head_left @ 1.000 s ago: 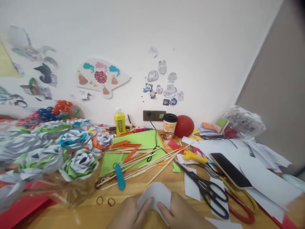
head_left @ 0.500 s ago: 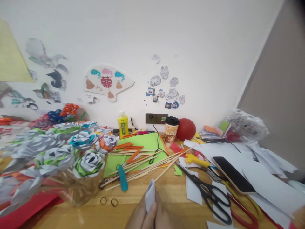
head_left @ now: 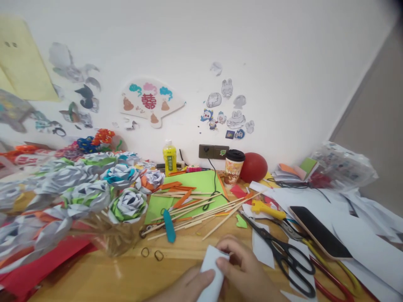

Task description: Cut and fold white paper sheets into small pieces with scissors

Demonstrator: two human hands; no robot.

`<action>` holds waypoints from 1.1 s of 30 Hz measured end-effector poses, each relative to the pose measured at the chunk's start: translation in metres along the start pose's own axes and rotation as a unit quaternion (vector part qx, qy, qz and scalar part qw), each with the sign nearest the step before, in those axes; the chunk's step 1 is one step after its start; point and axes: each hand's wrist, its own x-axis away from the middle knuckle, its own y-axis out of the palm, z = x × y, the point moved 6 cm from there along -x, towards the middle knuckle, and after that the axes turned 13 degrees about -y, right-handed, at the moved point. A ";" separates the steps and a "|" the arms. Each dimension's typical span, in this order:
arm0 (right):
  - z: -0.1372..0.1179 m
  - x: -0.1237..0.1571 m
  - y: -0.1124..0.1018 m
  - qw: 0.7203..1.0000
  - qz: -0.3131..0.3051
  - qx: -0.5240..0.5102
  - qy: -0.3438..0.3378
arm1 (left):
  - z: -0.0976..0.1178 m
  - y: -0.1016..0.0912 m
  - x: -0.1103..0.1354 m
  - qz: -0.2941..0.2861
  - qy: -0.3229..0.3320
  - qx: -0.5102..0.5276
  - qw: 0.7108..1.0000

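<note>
A folded piece of white paper (head_left: 211, 262) is held upright at the table's front, tilted a little to the right. My left hand (head_left: 192, 285) grips its lower left side, the thumb lying flat across the front face. Around its upper right edge, my right hand (head_left: 241, 262) is closed, with thumb in front and index finger curled behind. The other fingers of both hands are mostly hidden. Just beyond the hands lie several thin wooden sticks (head_left: 201, 216), a teal paper strip (head_left: 169, 226) and two small rubber bands (head_left: 158, 255).
Black-handled scissors (head_left: 280, 251), a phone (head_left: 319, 230) and white paper sheets (head_left: 362, 222) cover the right. Paper roses (head_left: 128, 205) crowd the left. Behind stand a yellow bottle (head_left: 170, 158), a lidded cup (head_left: 233, 167) and a red balloon (head_left: 253, 167).
The paper has turned from nearly edge-on to showing its broad face. My right hand has moved right and up to its upper edge. The camera view has shifted slightly left.
</note>
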 end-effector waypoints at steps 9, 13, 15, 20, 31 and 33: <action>0.004 0.001 -0.013 0.992 0.090 0.082 0.029 | 0.006 0.015 -0.011 -0.119 0.020 0.046 0.992; 0.010 0.001 -0.008 0.995 0.077 0.021 0.053 | 0.004 0.013 -0.012 -0.093 0.015 0.030 0.995; 0.012 0.002 -0.004 0.995 0.070 -0.009 0.072 | 0.001 0.014 -0.014 -0.087 0.014 0.029 0.996; 0.005 0.004 -0.007 0.993 0.083 0.068 0.051 | -0.001 0.015 -0.015 -0.061 0.016 0.025 0.998; 0.014 0.002 0.001 0.989 0.076 -0.077 0.103 | 0.003 0.008 -0.016 -0.023 0.009 0.031 0.999; 0.019 0.004 0.008 0.982 0.038 -0.130 0.135 | 0.005 0.007 -0.014 -0.014 0.016 0.028 0.999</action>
